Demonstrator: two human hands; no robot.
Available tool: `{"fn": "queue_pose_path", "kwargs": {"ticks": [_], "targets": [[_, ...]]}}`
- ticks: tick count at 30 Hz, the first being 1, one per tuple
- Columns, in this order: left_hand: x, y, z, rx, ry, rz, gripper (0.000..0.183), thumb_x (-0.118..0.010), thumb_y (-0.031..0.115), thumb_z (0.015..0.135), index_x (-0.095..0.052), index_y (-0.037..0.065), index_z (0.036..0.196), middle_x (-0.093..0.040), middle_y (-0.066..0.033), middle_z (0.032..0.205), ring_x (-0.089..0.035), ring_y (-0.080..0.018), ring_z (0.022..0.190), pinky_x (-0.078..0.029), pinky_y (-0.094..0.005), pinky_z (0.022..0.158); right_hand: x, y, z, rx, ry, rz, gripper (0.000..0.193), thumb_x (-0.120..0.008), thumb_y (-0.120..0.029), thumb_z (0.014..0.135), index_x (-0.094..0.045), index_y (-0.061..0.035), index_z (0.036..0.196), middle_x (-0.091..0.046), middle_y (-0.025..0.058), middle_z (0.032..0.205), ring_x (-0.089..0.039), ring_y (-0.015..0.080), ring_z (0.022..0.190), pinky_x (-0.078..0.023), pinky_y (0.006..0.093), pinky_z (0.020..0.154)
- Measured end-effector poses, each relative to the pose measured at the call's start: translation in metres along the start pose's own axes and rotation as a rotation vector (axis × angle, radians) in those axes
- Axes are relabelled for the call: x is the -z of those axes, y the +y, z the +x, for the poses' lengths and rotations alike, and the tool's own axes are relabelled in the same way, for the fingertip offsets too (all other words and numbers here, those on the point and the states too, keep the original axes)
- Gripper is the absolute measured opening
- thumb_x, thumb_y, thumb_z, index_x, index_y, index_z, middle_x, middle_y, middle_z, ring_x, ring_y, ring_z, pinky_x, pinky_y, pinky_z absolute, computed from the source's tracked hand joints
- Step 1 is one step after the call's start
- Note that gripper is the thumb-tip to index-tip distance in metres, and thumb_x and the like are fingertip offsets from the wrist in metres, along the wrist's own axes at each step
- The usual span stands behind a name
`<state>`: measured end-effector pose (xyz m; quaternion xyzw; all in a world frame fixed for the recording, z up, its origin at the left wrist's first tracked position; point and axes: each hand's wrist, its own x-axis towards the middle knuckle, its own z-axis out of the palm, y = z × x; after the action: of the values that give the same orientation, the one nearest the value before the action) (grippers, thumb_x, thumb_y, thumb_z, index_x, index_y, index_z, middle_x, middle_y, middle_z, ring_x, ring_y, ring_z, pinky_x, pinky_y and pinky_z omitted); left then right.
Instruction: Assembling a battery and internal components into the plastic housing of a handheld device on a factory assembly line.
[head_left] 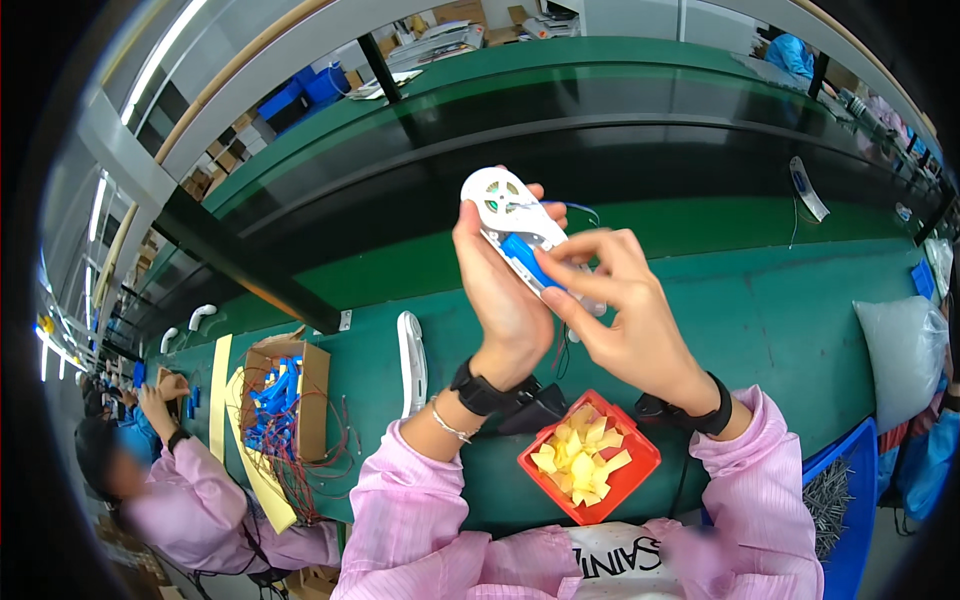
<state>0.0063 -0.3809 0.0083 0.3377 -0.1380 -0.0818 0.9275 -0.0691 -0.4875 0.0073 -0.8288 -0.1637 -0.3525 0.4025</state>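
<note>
My left hand (510, 315) is wrapped round a white handheld fan housing (490, 190), raised above the green bench. Its round end carries a slotted wheel-like part, and its handle side lies uncovered. In the handle sits a blue cylindrical battery (518, 250). The finger and thumb of my right hand (635, 305) close on the battery's lower end; the handle's tip is partly hidden behind these fingers. A thin blue wire (580, 207) loops out beside the round end. Below my hands stands a red tray (640, 462) with yellow pieces (580, 455) in it.
Left on the bench (770, 330) lie a white curved shell (411, 360) and a cardboard box (316, 405) of blue batteries with red wires. A co-worker (200, 490) sits there. At right are a bubble-wrap bag (900, 345) and a blue bin (850, 520) of metal parts.
</note>
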Motion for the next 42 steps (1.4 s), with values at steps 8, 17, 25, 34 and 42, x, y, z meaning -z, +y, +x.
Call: {"fn": "queue_pose_path", "kwargs": {"ticks": [8, 17, 25, 34, 42], "targets": [[-0.009, 0.031, 0.007, 0.117, -0.302, 0.122, 0.057, -0.028, 0.047, 0.105, -0.04, 0.004, 0.14, -0.059, -0.0165, 0.124, -0.061, -0.027, 0.107, -0.051, -0.0378, 0.091, 0.002, 0.017, 0.005, -0.611, -0.39, 1.018, 0.043, -0.057, -0.031, 0.099, -0.044, -0.0012, 0.127, -0.063, 0.0091, 0.096, -0.063, 0.0152, 0.076, -0.052, 0.0281, 0.066], [0.008, 0.031, -0.011, -0.043, -0.308, 0.584, 0.037, -0.061, 0.012, 0.095, -0.05, -0.005, 0.126, -0.066, -0.014, 0.111, -0.065, -0.0137, 0.096, -0.052, -0.0245, 0.078, -0.007, 0.003, 0.002, -0.598, -0.201, 0.871, 0.042, -0.055, -0.03, 0.1, -0.047, -0.0034, 0.131, -0.058, 0.0029, 0.074, -0.053, 0.0069, 0.053, -0.045, 0.0214, 0.047], [0.069, 0.017, 0.08, 0.199, -0.044, 0.414, 0.03, -0.057, 0.016, 0.096, -0.054, -0.003, 0.12, -0.067, -0.0111, 0.108, -0.065, -0.0201, 0.1, -0.054, -0.0382, 0.088, -0.009, 0.055, 0.005, -0.332, -0.003, 0.131, 0.059, -0.073, -0.031, 0.088, -0.051, 0.0004, 0.134, -0.063, 0.0145, 0.117, -0.061, 0.0154, 0.103, -0.048, 0.0295, 0.089], [0.208, 0.033, 0.144, 0.368, 0.301, 0.202, 0.057, -0.048, 0.029, 0.1, -0.036, -0.01, 0.14, -0.041, -0.0242, 0.146, -0.043, -0.0333, 0.134, -0.036, -0.0442, 0.111, 0.018, 0.049, 0.017, -0.476, -0.137, 0.439, 0.029, -0.056, -0.016, 0.098, -0.061, -0.0012, 0.122, -0.068, 0.0081, 0.105, -0.063, 0.0125, 0.093, -0.048, 0.0258, 0.086], [0.213, 0.221, -0.002, 0.165, 0.161, 1.585, 0.027, -0.058, 0.022, 0.095, -0.071, -0.001, 0.096, -0.073, -0.0137, 0.085, -0.071, -0.0176, 0.078, -0.056, -0.0304, 0.071, 0.019, 0.054, 0.016, -0.513, -0.237, 0.359, 0.027, -0.054, -0.02, 0.1, -0.066, -0.0004, 0.113, -0.069, 0.0066, 0.092, -0.063, 0.012, 0.087, -0.048, 0.0266, 0.083]]}}
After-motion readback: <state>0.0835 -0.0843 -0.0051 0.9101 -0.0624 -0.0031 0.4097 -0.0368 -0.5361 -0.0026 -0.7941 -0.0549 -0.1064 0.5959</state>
